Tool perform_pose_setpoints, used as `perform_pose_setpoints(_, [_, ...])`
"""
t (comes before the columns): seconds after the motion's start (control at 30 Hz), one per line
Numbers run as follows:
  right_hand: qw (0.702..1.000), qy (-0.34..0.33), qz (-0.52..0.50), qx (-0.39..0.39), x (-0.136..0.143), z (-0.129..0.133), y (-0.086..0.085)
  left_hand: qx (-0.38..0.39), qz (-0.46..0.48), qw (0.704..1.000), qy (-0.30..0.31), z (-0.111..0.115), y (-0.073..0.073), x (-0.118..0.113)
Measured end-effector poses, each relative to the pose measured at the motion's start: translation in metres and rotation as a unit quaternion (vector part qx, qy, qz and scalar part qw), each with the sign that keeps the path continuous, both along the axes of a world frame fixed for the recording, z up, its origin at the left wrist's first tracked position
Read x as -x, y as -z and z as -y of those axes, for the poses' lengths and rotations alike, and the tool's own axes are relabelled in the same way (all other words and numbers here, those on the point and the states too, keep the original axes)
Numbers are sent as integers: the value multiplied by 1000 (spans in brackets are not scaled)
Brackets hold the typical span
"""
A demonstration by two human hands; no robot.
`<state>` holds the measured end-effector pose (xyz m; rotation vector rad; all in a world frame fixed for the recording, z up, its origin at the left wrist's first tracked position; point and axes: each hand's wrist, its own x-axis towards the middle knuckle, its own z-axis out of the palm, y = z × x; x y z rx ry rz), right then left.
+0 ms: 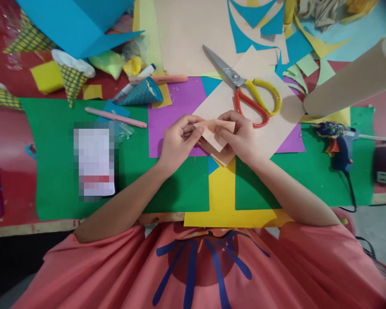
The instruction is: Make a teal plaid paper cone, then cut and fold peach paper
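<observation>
Between my two hands is a small folded piece of peach paper [219, 136], held over the middle of the table. My left hand [181, 135] pinches its left corner between thumb and fingers. On the other side, my right hand [239, 135] grips the right part, thumb on top and fingers behind. Beneath lies a larger peach sheet [270, 137] on a purple sheet [170, 116]. Just beyond my right hand rest scissors [241, 83] with one red and one yellow handle, blades pointing away to the left.
A glue gun [341, 150] lies at the right, near a pale paper roll [350, 77]. At the left are a pixelated phone-like rectangle [94, 161], a pink pen [115, 117] and a teal patterned cone [141, 92]. Blue paper scraps [253, 13] lie at the back.
</observation>
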<state>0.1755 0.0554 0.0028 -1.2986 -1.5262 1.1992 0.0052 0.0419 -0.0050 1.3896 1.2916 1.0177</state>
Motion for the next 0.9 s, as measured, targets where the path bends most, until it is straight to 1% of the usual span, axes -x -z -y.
perform_pose_setpoints(0.2, [1000,-8,0,-16,0,-1,-1,-35,32,999,-5,1,3,-2])
perform_pose_setpoints(0.33, [1000,-8,0,-14,1,-1,0,-40,58,998,-6,0,5,-2])
perform_pose_setpoints(0.4, [1000,-16,-14,-3,0,-1,0,-38,69,997,-3,-1,5,0])
perform_pose_setpoints(0.5, [996,-50,-65,22,-3,-1,-3,-37,82,996,-3,-3,6,2])
perform_pose_setpoints(0.6, [986,-97,-120,64,-10,-3,-9,-37,81,996,-19,-6,9,4])
perform_pose_setpoints(0.67, [973,-124,-154,123,-15,-6,-12,-40,69,996,-28,-6,12,6])
perform_pose_setpoints(0.7, [964,-126,-175,158,-16,-7,-13,-45,62,997,-31,-6,13,6])
perform_pose_setpoints(0.77, [947,-105,-212,216,-17,-9,-14,-64,48,996,-30,-5,13,6])
perform_pose_setpoints(0.8, [943,-86,-223,232,-17,-10,-14,-80,41,996,-28,-5,13,6])
perform_pose_setpoints(0.87, [941,-59,-227,243,-14,-10,-15,-110,21,994,-16,-2,9,5])
perform_pose_setpoints(0.9, [941,-60,-222,248,-13,-10,-16,-122,8,992,-12,-1,7,5])
